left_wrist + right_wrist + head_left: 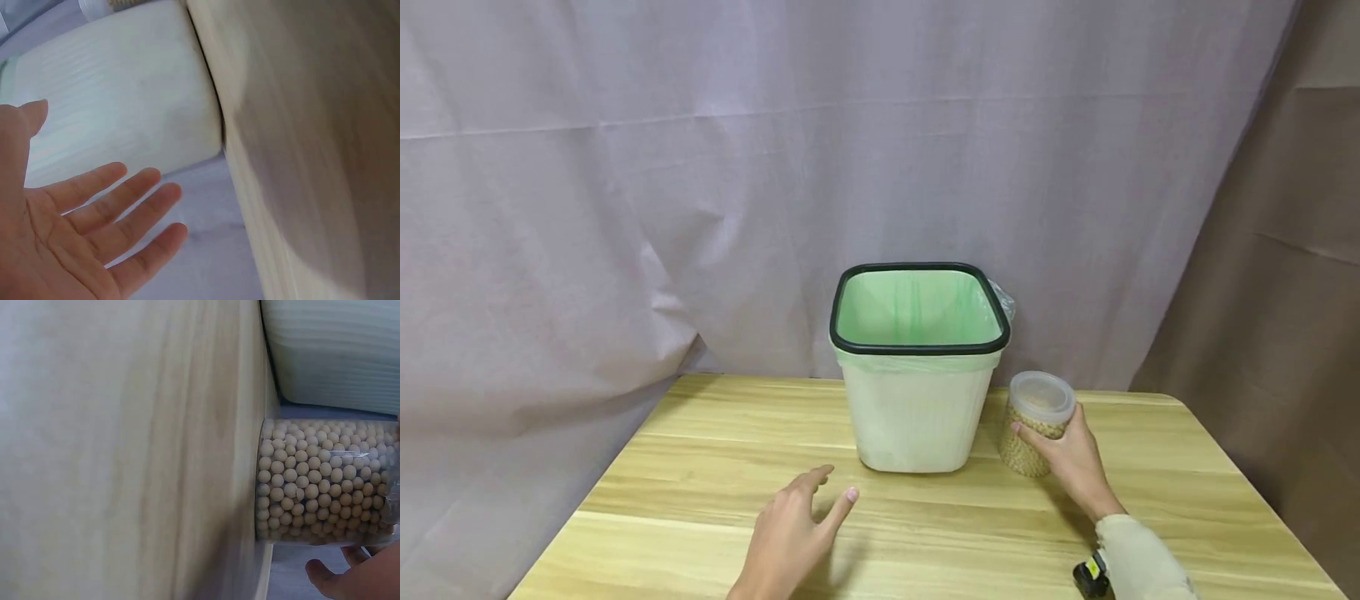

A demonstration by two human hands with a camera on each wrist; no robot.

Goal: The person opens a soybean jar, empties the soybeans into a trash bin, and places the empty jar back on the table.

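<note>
Jar (1037,421) of beans gripped in right hand (1071,462), beside bin (917,400)

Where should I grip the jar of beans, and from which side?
Probably round the jar's straight clear wall below the lid, coming from the right. It stands upright on the table, with the bin close on its left, so the right and front are the open sides. The right hand already wraps it there; the left hand is open, holding nothing.

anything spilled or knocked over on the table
Nothing stands out. The bin stands upright with its green liner tucked over the rim; the jar of beans is upright, lid on, held by the right hand. No beans lie loose.
</note>
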